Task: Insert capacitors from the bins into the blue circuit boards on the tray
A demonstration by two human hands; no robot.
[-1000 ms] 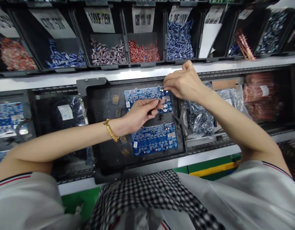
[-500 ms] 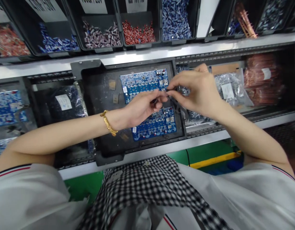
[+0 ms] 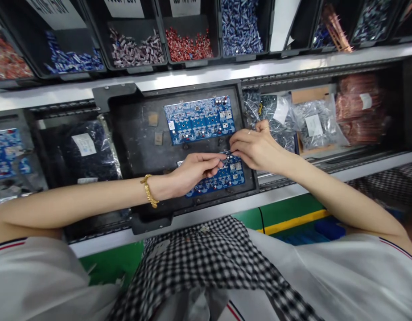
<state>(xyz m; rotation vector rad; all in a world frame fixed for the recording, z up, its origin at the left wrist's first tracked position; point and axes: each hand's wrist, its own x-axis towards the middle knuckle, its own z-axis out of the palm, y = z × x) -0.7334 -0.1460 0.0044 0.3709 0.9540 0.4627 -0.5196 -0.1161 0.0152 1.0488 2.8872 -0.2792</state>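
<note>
Two blue circuit boards lie in a black tray point(image 3: 142, 160), the upper board point(image 3: 199, 119) in full view and the lower board point(image 3: 212, 180) partly under my left hand point(image 3: 195, 171). The fingers of that hand are pinched together over the lower board's upper part; whatever they hold is too small to make out. My right hand point(image 3: 254, 147) reaches in from the right with fingertips closed at the lower board's top right edge, near small components. Anything between them is hidden. The two hands' fingertips are close together.
Bins of blue parts point(image 3: 242, 31), red parts point(image 3: 189, 44) and other small components line the back. Bagged parts point(image 3: 315, 122) and copper-coloured bundles point(image 3: 358, 104) lie to the right. A dark bag point(image 3: 88, 147) and another circuit board point(image 3: 7, 154) are at the left.
Both hands have moved down from the upper board to the top edge of the lower board. The upper board is now uncovered. The whole view has shifted slightly.
</note>
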